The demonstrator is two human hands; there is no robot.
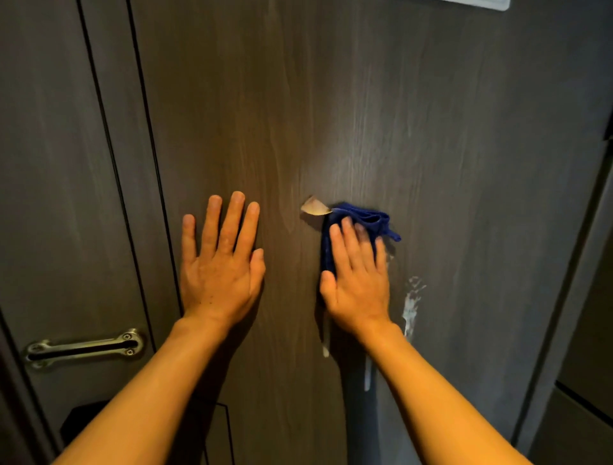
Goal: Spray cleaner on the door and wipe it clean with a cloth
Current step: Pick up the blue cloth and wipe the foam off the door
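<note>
A dark wood-grain door (365, 99) fills the head view. My left hand (220, 262) lies flat on it with fingers spread and holds nothing. My right hand (356, 278) presses a blue cloth (365, 217) against the door just right of centre; a pale tag (313, 207) sticks out of the cloth at its upper left. White foam streaks (411, 305) run down the door to the right of my right wrist, and thinner drips (325, 345) trail below the hand. No spray bottle is in view.
The door frame (109, 132) stands to the left, with a metal swing latch (86, 348) at lower left and a dark lock body (83, 421) under it. A white plate (481, 4) sits at the door's top edge. The door's right edge (583, 232) meets a wall.
</note>
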